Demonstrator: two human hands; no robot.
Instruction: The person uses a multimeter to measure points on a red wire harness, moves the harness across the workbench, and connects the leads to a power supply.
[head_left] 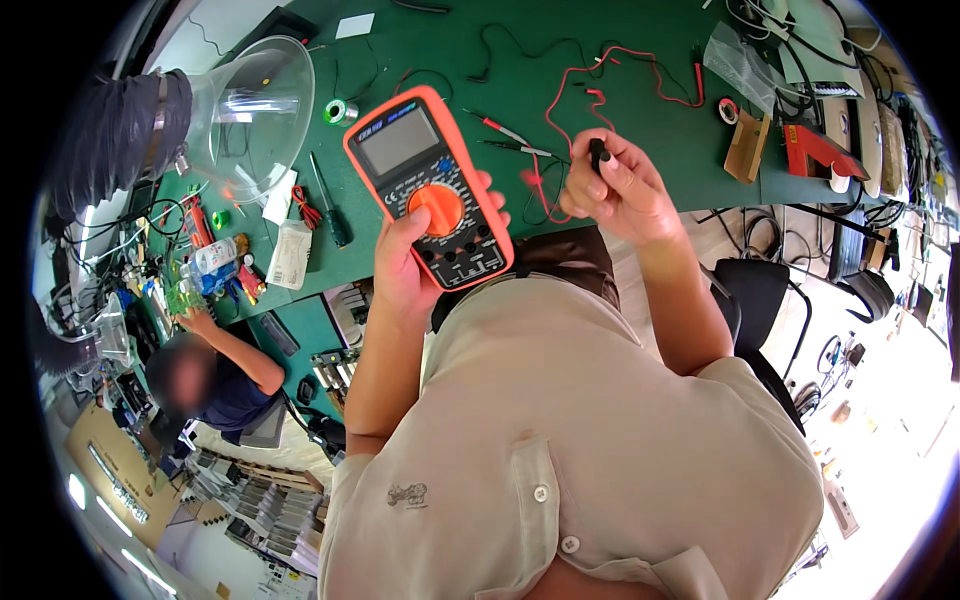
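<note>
A digital multimeter with an orange case and orange dial is in my left hand. My left thumb rests on the dial, and the fingers wrap round the far side. The meter's screen is blank, and its sockets hold no plugs. Raised to the right, my right hand pinches a small black piece that looks like a plug; the fingers partly hide it. Beyond the hands, a red test lead curls across the green table. A red-handled probe and a black-handled probe lie between my hands.
At left are a clear fume hood, a solder spool, a screwdriver and a white box. A co-worker sits at lower left. Cardboard lies right, near a black chair.
</note>
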